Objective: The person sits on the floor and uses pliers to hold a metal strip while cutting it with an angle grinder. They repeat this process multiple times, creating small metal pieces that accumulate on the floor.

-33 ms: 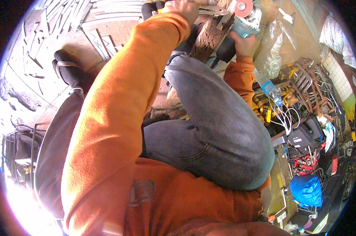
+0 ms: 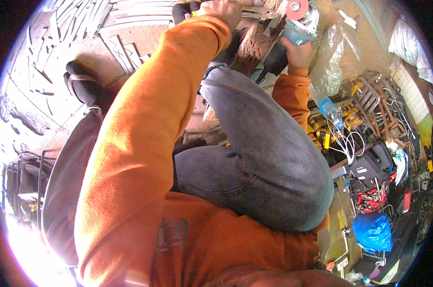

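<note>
My right hand (image 2: 298,51) is wrapped round an angle grinder (image 2: 300,32) with a teal and black body. Its reddish disc (image 2: 297,8) is at the top edge of the view. Left of the grinder lies a rough, worn wooden block (image 2: 255,47), with thin metal strips (image 2: 260,13) across its far end. My left hand (image 2: 224,11) is by those strips at the top edge, its fingers bent and partly out of view. What it grips is hidden.
Many pale metal strips (image 2: 142,13) lie on the floor at far left. My foot in a dark sock and sandal (image 2: 85,86) is nearby. On the right are clear plastic bags (image 2: 332,62), a plastic bottle (image 2: 329,108), piled tools (image 2: 376,103), a black case (image 2: 367,167) and a blue bag (image 2: 372,231).
The grinder and my right hand have shifted very slightly to the right. My left hand stays in place.
</note>
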The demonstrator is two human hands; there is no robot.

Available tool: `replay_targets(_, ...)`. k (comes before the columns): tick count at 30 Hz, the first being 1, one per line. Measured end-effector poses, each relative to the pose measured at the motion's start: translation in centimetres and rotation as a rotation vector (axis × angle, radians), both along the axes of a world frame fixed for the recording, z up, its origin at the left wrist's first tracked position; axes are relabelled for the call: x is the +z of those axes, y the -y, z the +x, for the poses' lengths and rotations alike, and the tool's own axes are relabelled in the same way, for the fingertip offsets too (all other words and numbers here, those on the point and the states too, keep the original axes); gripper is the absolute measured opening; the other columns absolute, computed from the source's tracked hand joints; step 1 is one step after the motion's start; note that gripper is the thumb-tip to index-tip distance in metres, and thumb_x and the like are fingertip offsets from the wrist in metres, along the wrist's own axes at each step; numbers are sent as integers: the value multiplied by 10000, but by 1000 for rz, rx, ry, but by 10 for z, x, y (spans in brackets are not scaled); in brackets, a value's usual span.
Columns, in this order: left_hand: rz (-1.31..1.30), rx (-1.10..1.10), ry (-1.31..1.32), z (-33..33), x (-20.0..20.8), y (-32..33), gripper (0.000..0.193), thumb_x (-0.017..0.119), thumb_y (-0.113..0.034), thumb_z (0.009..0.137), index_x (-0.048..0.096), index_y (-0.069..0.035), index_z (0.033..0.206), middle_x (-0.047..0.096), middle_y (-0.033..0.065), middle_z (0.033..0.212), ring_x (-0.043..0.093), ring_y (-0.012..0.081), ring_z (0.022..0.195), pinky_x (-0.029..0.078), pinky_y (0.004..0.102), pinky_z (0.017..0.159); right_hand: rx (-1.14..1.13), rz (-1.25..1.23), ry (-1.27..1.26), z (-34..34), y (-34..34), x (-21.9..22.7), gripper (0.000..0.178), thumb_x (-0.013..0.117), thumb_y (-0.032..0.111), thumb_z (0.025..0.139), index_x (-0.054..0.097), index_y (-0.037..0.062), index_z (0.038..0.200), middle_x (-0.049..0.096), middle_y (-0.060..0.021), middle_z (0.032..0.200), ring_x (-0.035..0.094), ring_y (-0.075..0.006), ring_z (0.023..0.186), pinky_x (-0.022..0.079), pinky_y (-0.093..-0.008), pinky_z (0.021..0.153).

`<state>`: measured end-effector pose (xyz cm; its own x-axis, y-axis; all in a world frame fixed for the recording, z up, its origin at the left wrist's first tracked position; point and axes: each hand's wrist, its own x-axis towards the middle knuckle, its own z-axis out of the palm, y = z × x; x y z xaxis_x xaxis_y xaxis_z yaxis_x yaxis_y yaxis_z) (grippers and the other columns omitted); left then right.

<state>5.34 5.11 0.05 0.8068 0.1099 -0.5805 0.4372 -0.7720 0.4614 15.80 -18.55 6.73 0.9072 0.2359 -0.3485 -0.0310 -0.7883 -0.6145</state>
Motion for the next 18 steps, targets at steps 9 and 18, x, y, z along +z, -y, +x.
replay_targets(9, -57, 135, -69, 4, 13, -2, 285, 518, -208, 1003, 784, -111, 970, 772, 123, 1030, 759, 291, 960, 612, 434, 786, 3, 44, -26, 1, 2, -1, 537, 928, 207, 606, 722, -6, 1053, 765, -97, 1026, 730, -249, 901, 580, -393, 818)
replay_targets(18, 4, 47, 43, -2, 5, 0, 278, 495, -208, 1013, 758, -116, 1024, 767, 115, 1001, 745, 286, 998, 593, 428, 778, -47, 10, 10, -9, -2, 1, 510, 917, 169, 614, 714, -10, 1046, 743, -84, 984, 697, -204, 838, 560, -360, 772)
